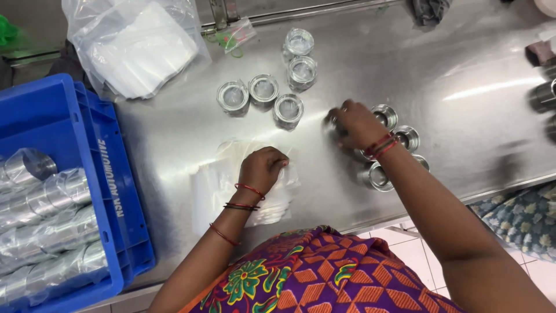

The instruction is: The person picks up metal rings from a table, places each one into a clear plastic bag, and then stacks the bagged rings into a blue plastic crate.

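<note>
My left hand [263, 168] rests, fingers curled, on a stack of clear plastic bags [217, 182] lying on the steel table [452, 69]. My right hand [356, 124] is closed over a bare metal cylinder [331, 122] at the left edge of a cluster of bare metal cylinders [399, 139]. Beyond my hands stand several cylinders wrapped in clear plastic [263, 90], upright in a loose group.
A blue plastic crate [98, 174] at the left holds bagged metal cylinders [46, 226]. A large bag of clear pouches [136, 46] lies at the back left. More metal parts [544, 95] sit at the right edge. A patterned cloth [521, 217] is below the table.
</note>
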